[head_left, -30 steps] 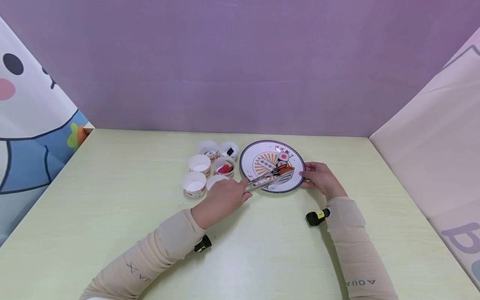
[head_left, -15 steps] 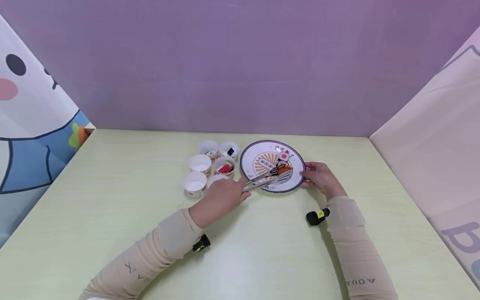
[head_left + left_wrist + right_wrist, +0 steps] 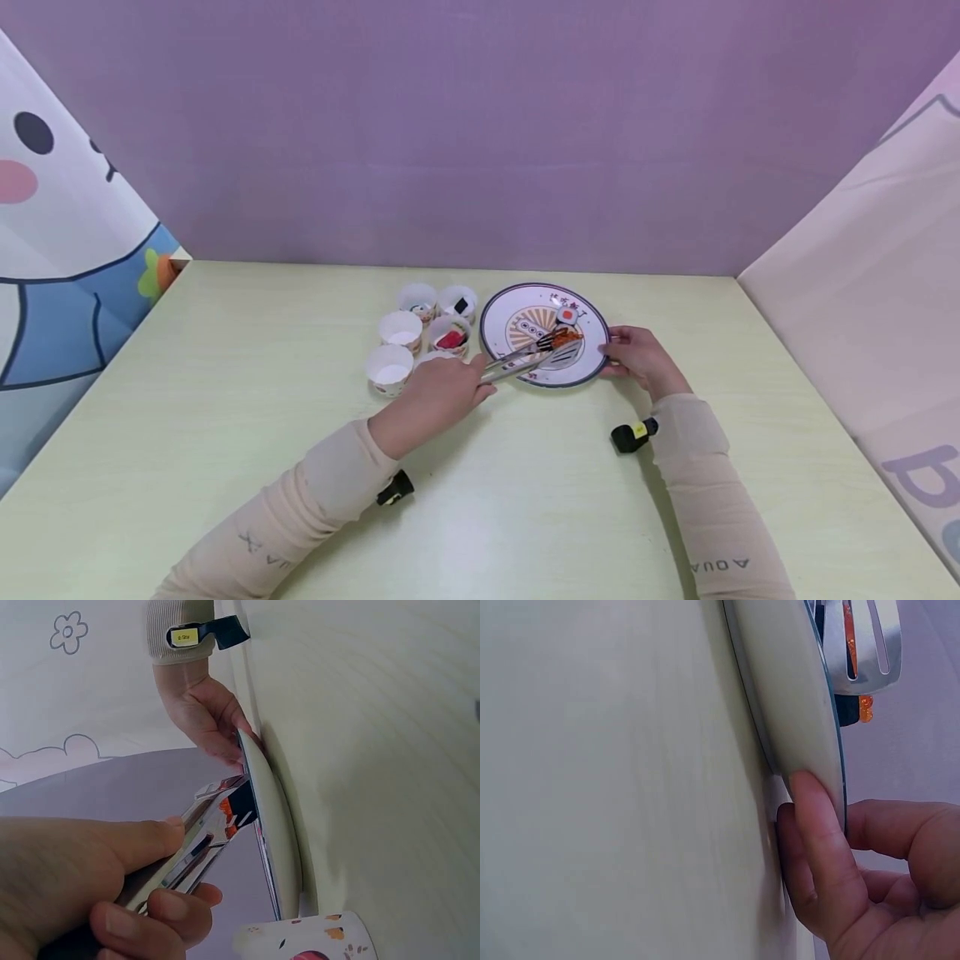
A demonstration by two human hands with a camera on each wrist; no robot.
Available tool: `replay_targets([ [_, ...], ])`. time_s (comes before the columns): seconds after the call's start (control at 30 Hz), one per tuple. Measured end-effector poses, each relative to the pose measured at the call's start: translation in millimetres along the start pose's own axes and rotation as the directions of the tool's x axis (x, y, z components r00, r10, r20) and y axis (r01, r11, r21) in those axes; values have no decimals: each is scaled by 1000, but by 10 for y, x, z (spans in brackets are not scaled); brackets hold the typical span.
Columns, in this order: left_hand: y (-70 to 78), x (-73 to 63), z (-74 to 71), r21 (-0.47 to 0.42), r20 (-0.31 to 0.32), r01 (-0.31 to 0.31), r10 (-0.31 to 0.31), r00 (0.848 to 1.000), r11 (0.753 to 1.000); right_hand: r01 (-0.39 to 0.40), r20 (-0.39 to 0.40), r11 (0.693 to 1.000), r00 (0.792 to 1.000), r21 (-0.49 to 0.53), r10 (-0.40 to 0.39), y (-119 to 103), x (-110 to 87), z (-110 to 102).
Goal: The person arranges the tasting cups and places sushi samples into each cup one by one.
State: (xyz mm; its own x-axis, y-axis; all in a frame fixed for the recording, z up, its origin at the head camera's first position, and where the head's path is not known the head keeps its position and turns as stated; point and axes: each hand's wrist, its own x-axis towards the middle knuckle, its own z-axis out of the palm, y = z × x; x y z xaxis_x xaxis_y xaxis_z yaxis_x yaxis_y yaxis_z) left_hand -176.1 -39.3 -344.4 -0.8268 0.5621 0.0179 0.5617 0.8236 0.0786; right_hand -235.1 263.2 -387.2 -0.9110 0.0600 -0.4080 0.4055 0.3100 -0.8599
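My left hand [image 3: 438,392] grips metal food tongs [image 3: 517,364] that have one slotted blade and one fork-like dark tip. Between the tong ends sits a black piece with an orange topping [image 3: 567,337], like a sushi roll, over the right part of a round white plate [image 3: 498,321]. Farther back on that plate lies a white roll with a red centre [image 3: 567,315]. My right hand [image 3: 641,358] pinches the plate's right rim, thumb and fingers on opposite faces in the right wrist view. Whether the orange-topped piece touches the plate is unclear.
Several small paper cups stand left of the plate. One cup [image 3: 450,335] holds something red, another [image 3: 459,302] a black-and-white piece; a front cup [image 3: 390,368] is near my left hand, which partly hides its neighbour. A purple backdrop [image 3: 465,167] rises behind the table.
My left hand has shifted slightly left with the tongs, and the orange-topped piece has moved a little left with them. The right hand and plate stay in place.
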Motion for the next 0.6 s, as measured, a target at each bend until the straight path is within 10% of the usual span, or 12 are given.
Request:
replay_targets([
  [0.6, -114, -91, -104, -13, 51, 48, -47, 998, 999, 0, -13, 1000, 1000, -24, 0, 0, 5, 12],
])
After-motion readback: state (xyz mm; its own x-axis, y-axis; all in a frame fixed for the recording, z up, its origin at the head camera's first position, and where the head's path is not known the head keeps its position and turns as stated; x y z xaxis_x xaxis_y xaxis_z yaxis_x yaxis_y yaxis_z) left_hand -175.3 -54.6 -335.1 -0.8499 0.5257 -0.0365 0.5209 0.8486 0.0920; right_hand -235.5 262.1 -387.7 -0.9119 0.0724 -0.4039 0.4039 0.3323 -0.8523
